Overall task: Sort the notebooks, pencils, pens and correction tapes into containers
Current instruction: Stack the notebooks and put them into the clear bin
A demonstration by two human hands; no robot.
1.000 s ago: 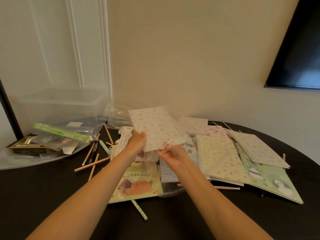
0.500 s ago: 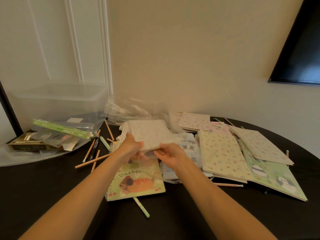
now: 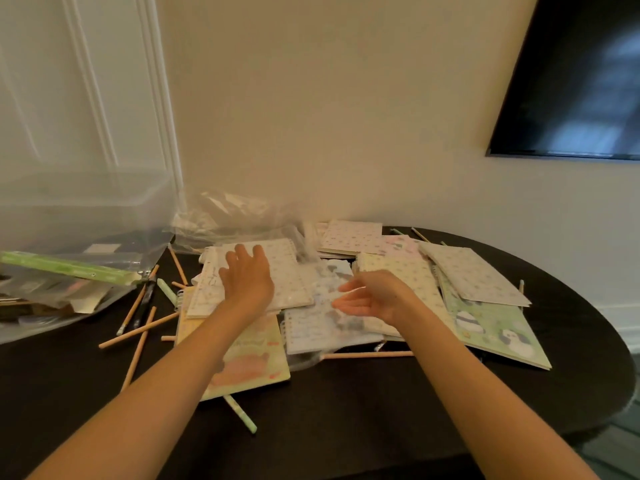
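As the left hand [image 3: 247, 282] lay flat with straight fingers on the dotted spiral notebook [image 3: 287, 271], that notebook sat directly beneath it on top of the pile. Its long axis seemed to run away from the person, tilted slightly right. The right hand [image 3: 372, 301] hovered just beside it, fingers loosely curled over a plastic-wrapped notebook [image 3: 311, 334]; whether it pinched the wrap I could not tell. The 2 hands were apart. The clear container [image 3: 86, 202] stood well to the left, so the left hand was probably the nearer one for carrying.
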